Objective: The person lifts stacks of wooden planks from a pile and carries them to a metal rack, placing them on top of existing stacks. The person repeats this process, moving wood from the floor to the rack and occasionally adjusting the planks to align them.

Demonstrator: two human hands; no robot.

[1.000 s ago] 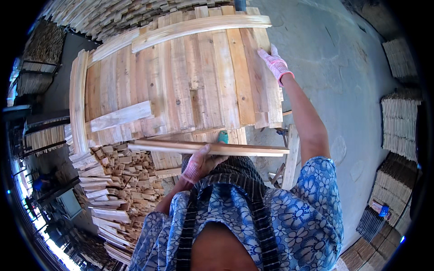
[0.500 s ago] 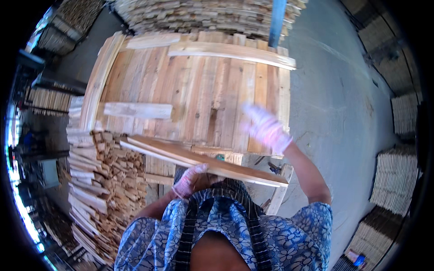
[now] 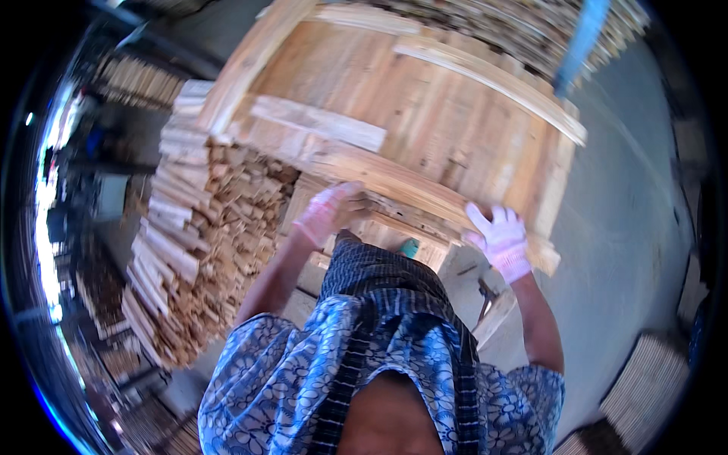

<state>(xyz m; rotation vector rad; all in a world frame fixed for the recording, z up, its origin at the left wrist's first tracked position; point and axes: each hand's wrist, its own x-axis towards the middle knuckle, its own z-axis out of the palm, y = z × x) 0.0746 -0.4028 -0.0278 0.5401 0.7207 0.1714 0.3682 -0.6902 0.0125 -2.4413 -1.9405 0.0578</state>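
— Hands first: what does each one have?

— Both are on one long wooden plank (image 3: 409, 186) that lies slantwise along the near edge of the pallet (image 3: 425, 114). The left hand (image 3: 327, 212), in a pale pink glove, is curled over the plank near its middle; it is blurred, so how tight the grasp is I cannot tell. The right hand (image 3: 500, 239), in a white glove, has its fingers spread and pressed against the plank close to its right end, more flat on it than closed round it.

— And the pallet itself?

— Made of pale boards, with a thick batten (image 3: 493, 80) across its far side and a short board (image 3: 318, 121) lying loose toward its left edge.

— Anything beside it?

— A tall stack of cut wood pieces (image 3: 205, 250) stands just beside its left edge, and a blue post (image 3: 580, 38) rises past the far right corner, on the grey concrete floor (image 3: 629, 227).
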